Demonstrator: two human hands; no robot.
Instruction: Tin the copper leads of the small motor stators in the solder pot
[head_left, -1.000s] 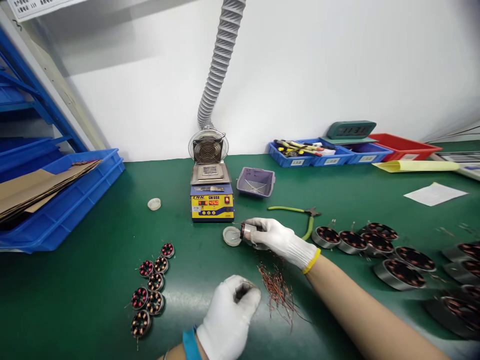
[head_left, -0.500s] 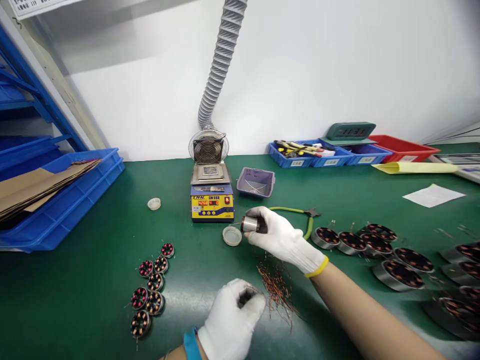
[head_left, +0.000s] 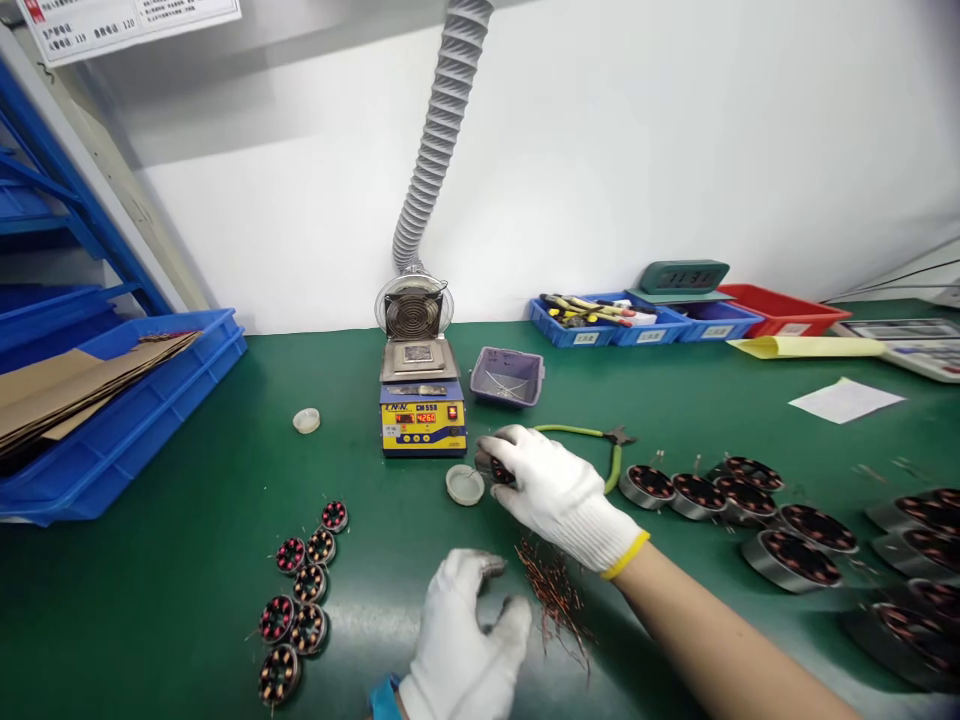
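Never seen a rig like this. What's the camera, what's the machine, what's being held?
There is no robot: a camera worn on a person's head looks forward and down at two gloved hands. The right hand grips a small wound metal part beside a shallow white dish. The left hand is open, with nothing visible between thumb and fingers.

On the green table stands a yellow-and-blue unit with a lit red display, below a ribbed gray hose. Around it are a purple tray, green-handled pliers and loose copper-colored wires. Wound rings sit on both sides: smaller ones left, larger ones right.
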